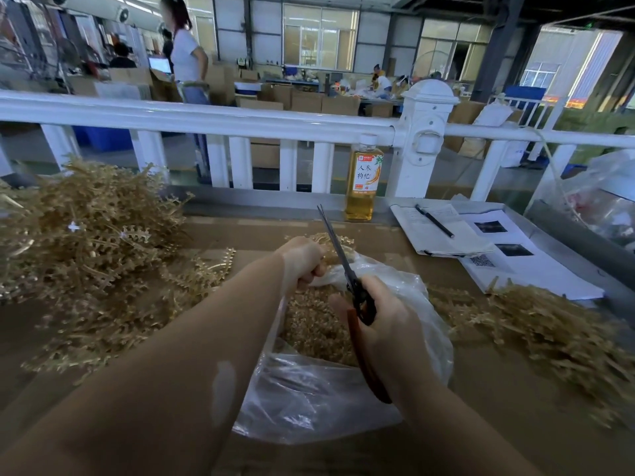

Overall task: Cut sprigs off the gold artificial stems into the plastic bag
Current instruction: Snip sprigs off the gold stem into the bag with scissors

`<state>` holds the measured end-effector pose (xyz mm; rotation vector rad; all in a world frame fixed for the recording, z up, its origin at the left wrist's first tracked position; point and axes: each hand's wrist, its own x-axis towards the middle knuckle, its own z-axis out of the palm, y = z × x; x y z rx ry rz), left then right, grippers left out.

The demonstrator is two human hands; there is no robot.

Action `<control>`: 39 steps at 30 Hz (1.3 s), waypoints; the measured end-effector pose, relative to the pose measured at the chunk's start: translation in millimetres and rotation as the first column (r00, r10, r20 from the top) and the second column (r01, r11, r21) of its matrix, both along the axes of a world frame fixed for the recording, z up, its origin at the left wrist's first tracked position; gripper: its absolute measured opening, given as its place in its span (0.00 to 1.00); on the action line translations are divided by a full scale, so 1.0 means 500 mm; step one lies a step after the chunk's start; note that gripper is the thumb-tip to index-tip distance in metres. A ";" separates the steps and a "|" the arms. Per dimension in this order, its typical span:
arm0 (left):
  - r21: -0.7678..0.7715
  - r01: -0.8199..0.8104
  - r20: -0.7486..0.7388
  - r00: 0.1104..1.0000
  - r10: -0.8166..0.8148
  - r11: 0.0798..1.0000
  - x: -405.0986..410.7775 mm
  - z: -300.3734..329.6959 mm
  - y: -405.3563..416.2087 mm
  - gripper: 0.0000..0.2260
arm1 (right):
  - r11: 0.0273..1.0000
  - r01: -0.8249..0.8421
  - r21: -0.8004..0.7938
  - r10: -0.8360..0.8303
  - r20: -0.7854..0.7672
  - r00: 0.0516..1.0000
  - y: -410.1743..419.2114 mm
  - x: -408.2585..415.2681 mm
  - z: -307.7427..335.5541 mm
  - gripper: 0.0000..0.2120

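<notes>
Although the plastic bag (343, 389) in the middle of the counter (515, 389) already holds a good layer of cut gold sprigs (316, 324), the job looks only partly done, judging by how much is stacked around it. A big heap of gold stems (89, 242) lies to the left of the bag, apparently waiting to be trimmed, and a smaller pile (543, 321) lies to the right; I cannot tell whether that one is finished stalks or more stock. The left hand (304, 261) is curled over the bag's far rim, gripping a stem (331, 245) whose fronds stick out beyond the knuckles above the open mouth. The right hand (388, 324) is wrapped around the red handles of the scissors (343, 266), with the blades nearly together and pointing up and away just beside that stem. A bottle (363, 180), a pen (434, 221) and papers (443, 231) sit further back.
</notes>
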<state>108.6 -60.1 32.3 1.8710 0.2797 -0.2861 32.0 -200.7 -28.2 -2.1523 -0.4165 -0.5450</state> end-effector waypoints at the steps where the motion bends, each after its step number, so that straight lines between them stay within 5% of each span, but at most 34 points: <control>1: 0.012 -0.002 0.038 0.999 0.002 1.000 -0.005 -0.003 0.004 0.11 | 1.000 -0.009 0.011 0.009 -0.028 1.000 0.000 0.000 0.000 0.13; 6: 0.093 -0.201 0.352 0.923 0.157 0.975 -0.042 -0.042 0.036 0.12 | 1.000 0.012 -0.008 -0.013 -0.043 0.999 0.004 -0.006 -0.001 0.11; 12: 0.341 -0.504 0.591 0.771 0.235 0.794 -0.077 -0.084 0.101 0.08 | 0.986 0.066 -0.150 -0.069 -0.017 0.997 0.006 -0.015 -0.001 0.09; 16: 0.623 -0.419 0.435 0.887 0.152 0.661 -0.078 -0.104 0.135 0.15 | 0.935 0.064 -0.348 -0.097 -0.078 0.992 0.003 -0.019 0.002 0.12; 23: 0.768 -0.222 0.141 0.974 0.180 0.600 -0.086 -0.109 0.152 0.18 | 0.912 0.035 -0.408 -0.100 -0.141 0.985 -0.002 -0.027 -0.002 0.13; 39: 0.677 -0.382 0.285 0.924 0.255 0.629 -0.074 -0.120 0.178 0.17 | 0.936 0.029 -0.350 -0.090 -0.158 0.983 -0.003 -0.024 -0.004 0.14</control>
